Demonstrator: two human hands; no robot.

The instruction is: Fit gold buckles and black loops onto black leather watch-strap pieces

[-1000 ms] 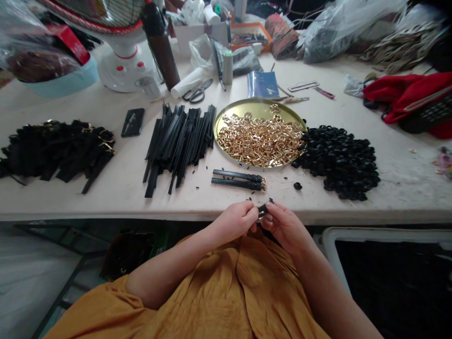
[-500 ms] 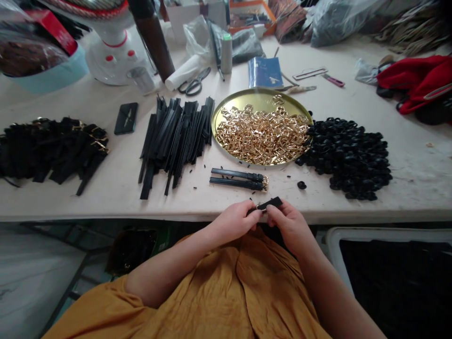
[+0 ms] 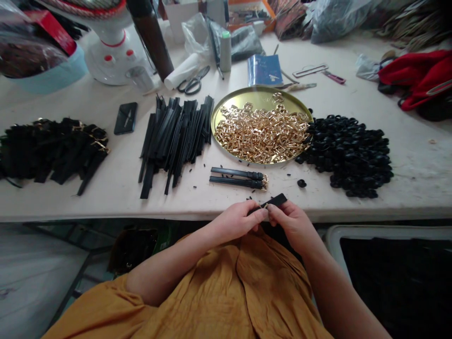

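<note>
Close to the table's front edge, my left hand [image 3: 247, 215] and my right hand [image 3: 285, 217] meet around one black strap [image 3: 277, 200]. Fingers of both hands are closed on it, and a small glint of gold buckle [image 3: 265, 205] shows between the thumbs. The strap's flat end sticks out above my right fingers; the rest is hidden by my hands. Just beyond lie two black straps [image 3: 236, 180] with gold buckles. Farther back, gold buckles [image 3: 264, 134] are heaped on a round gold tray [image 3: 235, 98].
Loose black straps [image 3: 176, 141] lie left of the tray, black loops [image 3: 349, 155] are piled right of it. Buckled straps [image 3: 52, 148] are heaped far left. Scissors [image 3: 194, 82], a blue booklet [image 3: 264, 70] and a dark phone-like slab [image 3: 125, 117] lie behind. A white-rimmed bin [image 3: 334, 245] stands lower right.
The strap's free end has shifted slightly up and to the right and tilted more. Both hands keep their hold; more of the gold piece shows between the thumbs.
</note>
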